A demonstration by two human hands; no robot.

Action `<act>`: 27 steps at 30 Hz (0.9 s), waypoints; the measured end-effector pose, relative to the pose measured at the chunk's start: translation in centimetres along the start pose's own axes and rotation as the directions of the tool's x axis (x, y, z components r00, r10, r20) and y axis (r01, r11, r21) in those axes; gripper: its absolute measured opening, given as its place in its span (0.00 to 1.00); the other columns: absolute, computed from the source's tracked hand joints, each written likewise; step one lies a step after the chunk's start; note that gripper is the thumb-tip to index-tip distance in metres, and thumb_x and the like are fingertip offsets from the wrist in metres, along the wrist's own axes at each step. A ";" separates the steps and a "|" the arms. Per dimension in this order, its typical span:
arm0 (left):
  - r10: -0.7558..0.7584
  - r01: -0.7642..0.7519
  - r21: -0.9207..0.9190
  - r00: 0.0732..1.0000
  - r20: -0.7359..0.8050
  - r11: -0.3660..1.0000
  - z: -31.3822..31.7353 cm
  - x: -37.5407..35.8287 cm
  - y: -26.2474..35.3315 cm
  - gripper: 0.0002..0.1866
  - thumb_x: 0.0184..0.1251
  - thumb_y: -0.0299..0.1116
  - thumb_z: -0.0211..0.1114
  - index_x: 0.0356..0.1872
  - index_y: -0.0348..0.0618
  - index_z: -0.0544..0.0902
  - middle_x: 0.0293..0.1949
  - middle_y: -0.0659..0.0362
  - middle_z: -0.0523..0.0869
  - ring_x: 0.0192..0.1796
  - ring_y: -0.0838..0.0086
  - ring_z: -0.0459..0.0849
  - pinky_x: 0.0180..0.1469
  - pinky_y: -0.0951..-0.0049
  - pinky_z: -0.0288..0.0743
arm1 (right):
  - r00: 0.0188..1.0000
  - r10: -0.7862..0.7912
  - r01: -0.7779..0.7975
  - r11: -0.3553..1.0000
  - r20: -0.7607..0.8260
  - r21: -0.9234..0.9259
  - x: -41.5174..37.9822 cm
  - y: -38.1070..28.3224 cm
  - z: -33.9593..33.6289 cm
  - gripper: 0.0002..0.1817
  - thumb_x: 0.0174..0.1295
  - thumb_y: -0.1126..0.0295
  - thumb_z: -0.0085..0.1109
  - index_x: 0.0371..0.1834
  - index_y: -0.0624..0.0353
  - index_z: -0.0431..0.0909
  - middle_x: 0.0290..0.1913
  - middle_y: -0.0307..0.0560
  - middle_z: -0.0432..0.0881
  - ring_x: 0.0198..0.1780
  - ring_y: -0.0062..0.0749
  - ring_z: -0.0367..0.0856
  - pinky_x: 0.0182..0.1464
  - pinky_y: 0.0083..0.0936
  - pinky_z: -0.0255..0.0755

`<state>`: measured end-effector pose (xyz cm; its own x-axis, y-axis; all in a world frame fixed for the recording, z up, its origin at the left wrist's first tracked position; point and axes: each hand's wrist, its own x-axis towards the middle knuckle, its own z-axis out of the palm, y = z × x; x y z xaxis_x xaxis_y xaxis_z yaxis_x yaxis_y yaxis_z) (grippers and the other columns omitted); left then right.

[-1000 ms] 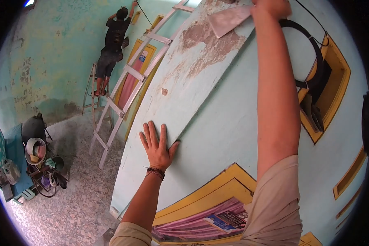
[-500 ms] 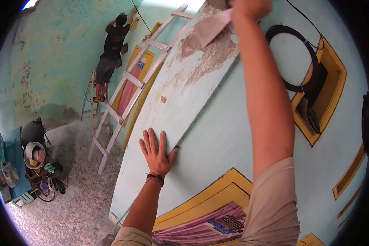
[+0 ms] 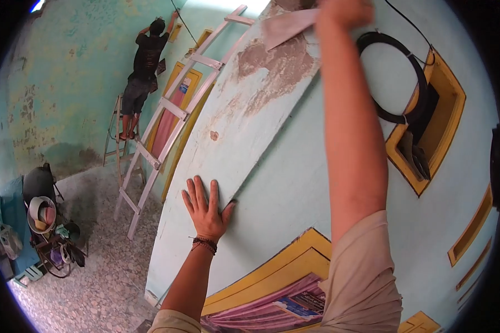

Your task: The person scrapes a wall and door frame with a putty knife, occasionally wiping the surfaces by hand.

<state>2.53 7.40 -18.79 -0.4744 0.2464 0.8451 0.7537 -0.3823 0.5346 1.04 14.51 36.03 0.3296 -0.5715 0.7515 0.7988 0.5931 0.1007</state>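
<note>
Up at the top, my right hand (image 3: 347, 14) is closed around a wide, flat scraper (image 3: 288, 29), its blade against the pale blue wall projection (image 3: 244, 133). Beneath the blade lies a rough brown patch (image 3: 280, 69) where the paint is gone, and a small chipped spot (image 3: 214, 135) sits lower down. My left hand (image 3: 208, 213) rests flat on the lower part of the projection, fingers spread, thumb at its edge, holding nothing. The scraper's handle is hidden in my right hand.
A long ladder (image 3: 175, 111) leans left of the projection. Beyond it a person (image 3: 144, 66) stands on a stepladder (image 3: 115, 130). Coiled black cable (image 3: 425, 83) hangs near a yellow-framed niche (image 3: 455, 111). Lower left are a basin (image 3: 41, 213) and a blue table (image 3: 21, 227).
The scraper and my right hand have shifted slightly up relative to the bare patch. My left hand stays on the wall. The whole view has moved a little.
</note>
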 end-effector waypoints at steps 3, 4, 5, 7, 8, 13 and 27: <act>0.004 -0.004 0.010 1.000 0.001 1.000 -0.1 0.2 -0.2 0.38 0.64 0.52 0.66 0.72 0.48 0.66 0.75 0.39 0.56 0.77 0.41 0.52 0.74 0.37 0.42 | 0.972 0.232 -0.205 0.815 0.020 0.542 -0.5 -5.2 -3.9 0.28 0.68 0.53 0.51 0.39 0.76 0.81 0.39 0.70 0.84 0.45 0.58 0.82 0.48 0.42 0.73; 0.006 -0.006 0.011 1.000 -0.001 1.000 -0.1 0.2 -0.2 0.38 0.64 0.52 0.66 0.72 0.48 0.66 0.75 0.39 0.56 0.77 0.41 0.52 0.74 0.37 0.42 | 0.961 0.264 -0.262 0.771 0.083 0.580 0.2 -6.0 -5.1 0.28 0.69 0.53 0.51 0.39 0.76 0.81 0.38 0.70 0.84 0.45 0.58 0.82 0.48 0.42 0.73; 0.005 -0.005 0.011 1.000 -0.005 1.000 0.0 0.2 -0.2 0.38 0.64 0.52 0.66 0.72 0.48 0.66 0.75 0.39 0.57 0.77 0.41 0.53 0.74 0.37 0.43 | 0.921 0.311 -0.386 0.660 0.234 0.644 1.5 -6.4 -7.7 0.29 0.69 0.52 0.51 0.40 0.77 0.81 0.39 0.70 0.84 0.45 0.60 0.82 0.49 0.42 0.73; 0.016 -0.016 0.022 1.000 -0.022 1.000 0.1 0.4 -0.3 0.38 0.65 0.50 0.65 0.73 0.45 0.64 0.76 0.39 0.56 0.78 0.43 0.52 0.75 0.40 0.42 | 0.870 0.438 -0.487 0.695 0.225 0.530 2.1 -5.6 -6.7 0.28 0.68 0.54 0.51 0.34 0.76 0.80 0.36 0.68 0.84 0.42 0.57 0.82 0.47 0.42 0.73; 0.033 -0.033 0.025 0.999 -0.014 0.999 0.0 0.2 -0.2 0.39 0.66 0.49 0.65 0.74 0.43 0.63 0.76 0.39 0.55 0.78 0.44 0.51 0.76 0.41 0.41 | 0.905 0.423 -0.414 0.846 0.050 0.336 1.1 -3.4 -4.8 0.27 0.68 0.54 0.52 0.32 0.76 0.80 0.35 0.67 0.84 0.40 0.55 0.82 0.46 0.43 0.73; 0.026 -0.026 0.013 0.999 -0.019 1.000 0.0 0.2 -0.1 0.38 0.66 0.52 0.64 0.72 0.45 0.66 0.75 0.39 0.56 0.77 0.42 0.52 0.74 0.38 0.41 | 0.880 0.272 -0.460 0.694 0.389 0.554 -4.2 -8.5 -11.1 0.23 0.63 0.56 0.57 0.32 0.72 0.81 0.36 0.69 0.83 0.42 0.57 0.83 0.47 0.42 0.74; 0.117 -0.113 -0.059 0.990 0.077 0.992 -1.0 4.7 3.4 0.40 0.68 0.40 0.62 0.75 0.35 0.54 0.77 0.39 0.49 0.80 0.46 0.45 0.77 0.42 0.31 | 0.000 0.151 -0.474 0.871 0.989 -0.133 -12.4 -0.4 -54.1 0.13 0.61 0.63 0.70 0.29 0.59 0.77 0.19 0.42 0.75 0.19 0.24 0.74 0.24 0.25 0.69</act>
<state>2.43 6.39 -12.96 -0.3466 0.2676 0.8990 0.7741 -0.4598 0.4353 23.92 -9.34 -8.58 -0.3770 0.6503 0.6595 0.6063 0.7116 -0.3551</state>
